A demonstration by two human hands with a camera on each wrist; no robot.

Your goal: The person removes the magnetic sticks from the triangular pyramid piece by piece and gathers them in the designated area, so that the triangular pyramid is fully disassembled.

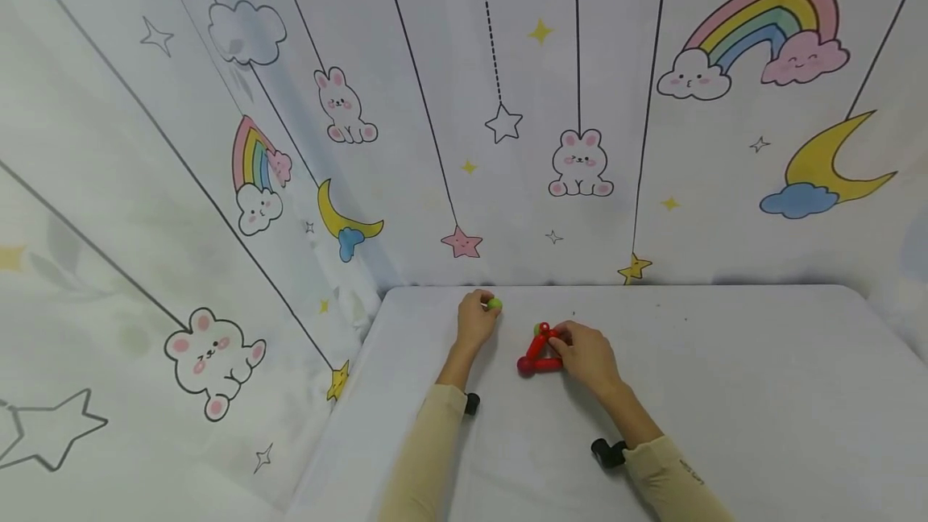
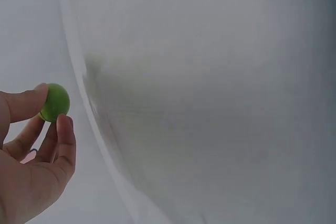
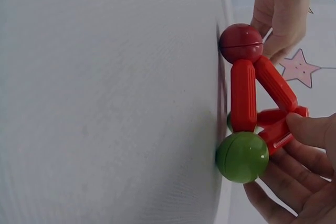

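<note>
Behind the left grip (image 1: 476, 322) I see a cream sleeve (image 1: 424, 457) and black camera (image 1: 473, 403); behind the right grip (image 1: 590, 357), a matching sleeve (image 1: 670, 478) with dark lettering (image 1: 691, 471), another black camera (image 1: 607, 453).

The right hand (image 3: 310, 179) pinches a red rod (image 3: 277, 134), the thumb in front and the other fingers behind, close to a green ball (image 3: 242, 158). From this ball a second rod (image 3: 243, 95) goes to a dark red ball (image 3: 241, 43), and a third rod (image 3: 277, 85) slants from there toward the thumb. Another green ball (image 3: 229, 123) (only a small part is visible) sits behind the second rod. All these appear along the edge of the tabletop (image 3: 115, 93), and beyond the dark red ball is the left hand (image 3: 283, 11), partly hidden, with a printed pink star (image 3: 300, 68) behind
</note>
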